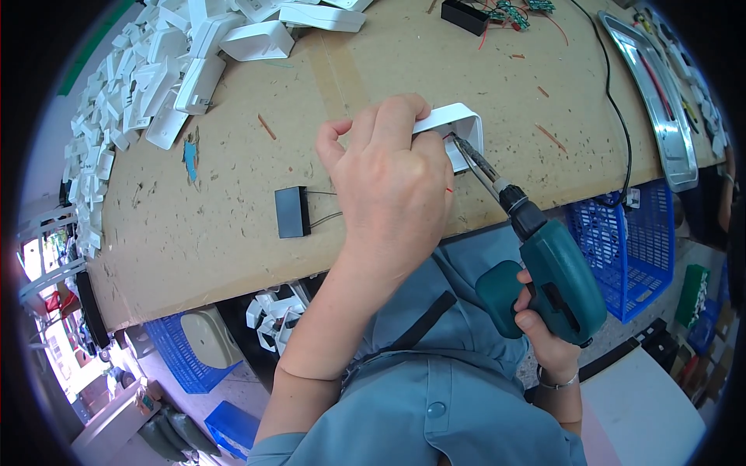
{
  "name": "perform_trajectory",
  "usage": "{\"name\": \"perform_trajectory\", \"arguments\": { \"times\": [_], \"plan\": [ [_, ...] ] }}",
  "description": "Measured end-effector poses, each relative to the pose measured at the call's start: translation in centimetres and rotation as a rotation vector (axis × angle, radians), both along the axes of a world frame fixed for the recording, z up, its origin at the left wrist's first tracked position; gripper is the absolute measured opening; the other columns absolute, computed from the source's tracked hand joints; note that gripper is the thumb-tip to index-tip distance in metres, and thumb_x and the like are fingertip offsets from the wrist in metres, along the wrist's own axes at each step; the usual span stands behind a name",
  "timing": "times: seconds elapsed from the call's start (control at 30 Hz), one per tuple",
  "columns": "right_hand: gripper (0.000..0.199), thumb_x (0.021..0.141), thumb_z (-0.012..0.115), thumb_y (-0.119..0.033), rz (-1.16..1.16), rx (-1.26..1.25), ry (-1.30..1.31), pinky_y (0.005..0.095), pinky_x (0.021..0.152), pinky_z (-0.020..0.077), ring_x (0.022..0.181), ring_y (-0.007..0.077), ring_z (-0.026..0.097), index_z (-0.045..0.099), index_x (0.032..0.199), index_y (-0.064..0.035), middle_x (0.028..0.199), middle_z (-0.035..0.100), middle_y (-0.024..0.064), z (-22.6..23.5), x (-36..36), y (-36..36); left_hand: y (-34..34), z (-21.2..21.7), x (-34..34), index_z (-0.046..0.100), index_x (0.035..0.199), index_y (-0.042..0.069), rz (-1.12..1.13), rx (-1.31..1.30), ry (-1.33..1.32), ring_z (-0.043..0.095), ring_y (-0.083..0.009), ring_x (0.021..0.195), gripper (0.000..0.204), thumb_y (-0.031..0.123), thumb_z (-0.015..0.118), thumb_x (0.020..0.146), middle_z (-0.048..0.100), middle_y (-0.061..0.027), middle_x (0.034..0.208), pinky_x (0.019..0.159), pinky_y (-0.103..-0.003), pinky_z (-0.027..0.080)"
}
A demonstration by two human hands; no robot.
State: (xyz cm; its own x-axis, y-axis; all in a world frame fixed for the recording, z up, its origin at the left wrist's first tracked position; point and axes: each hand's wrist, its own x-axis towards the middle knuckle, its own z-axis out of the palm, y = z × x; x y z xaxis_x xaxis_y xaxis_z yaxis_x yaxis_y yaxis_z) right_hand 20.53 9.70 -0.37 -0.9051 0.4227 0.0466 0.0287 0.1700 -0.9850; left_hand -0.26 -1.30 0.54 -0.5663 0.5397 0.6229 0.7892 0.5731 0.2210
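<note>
My left hand (392,175) is closed on a white plastic housing (457,116) near the table's front edge, its back hiding part of the piece. My right hand (550,342) grips a dark green soldering gun (561,272) by its handle. The gun's thin metal tip (470,151) reaches into the housing's open side; whether it touches anything there I cannot tell. A short red wire end shows beside my left hand. Left of that hand lies a black rectangular box (292,211), with two thin wires running from it under the hand.
White plastic housings (183,62) are heaped at the far left. Another black box (464,17) and green circuit boards (509,14) lie at the back. A black cable (610,93) runs beside a metal tray (660,116) on the right. A blue basket (622,248) stands below the edge.
</note>
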Motion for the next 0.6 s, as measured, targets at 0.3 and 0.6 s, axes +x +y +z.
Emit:
{"name": "perform_trajectory", "arguments": {
  "times": [0.3, 0.6],
  "plan": [
    [0.058, 0.069, 0.074, -0.002, -0.070, -0.098, -0.099, 0.0234, 0.064, 0.0481, 0.071, 0.0100, 0.057, 0.045, 0.118, 0.0092, 0.092, 0.061, 0.0097, 0.7, 0.1, -0.4, 0.0, 0.0, 0.0, 0.055, 0.061, 0.003, 0.002, -0.004, -0.001, 0.051, -0.0193, 0.080, 0.005, 0.004, 0.059, 0.062, 0.053, -0.0051, 0.087, 0.076, -0.041, 0.031],
    [0.060, 0.069, 0.075, -0.004, -0.101, -0.031, -0.122, 0.0224, 0.063, 0.0478, 0.068, 0.0097, 0.058, 0.045, 0.120, 0.0079, 0.087, 0.060, 0.0072, 1.9, -0.5, -0.8, 0.1, -0.1, 0.0, 0.055, 0.060, 0.003, -0.004, 0.002, -0.007, 0.051, -0.0194, 0.080, 0.005, 0.004, 0.059, 0.062, 0.053, -0.0052, 0.088, 0.076, -0.042, 0.031]
  ]
}}
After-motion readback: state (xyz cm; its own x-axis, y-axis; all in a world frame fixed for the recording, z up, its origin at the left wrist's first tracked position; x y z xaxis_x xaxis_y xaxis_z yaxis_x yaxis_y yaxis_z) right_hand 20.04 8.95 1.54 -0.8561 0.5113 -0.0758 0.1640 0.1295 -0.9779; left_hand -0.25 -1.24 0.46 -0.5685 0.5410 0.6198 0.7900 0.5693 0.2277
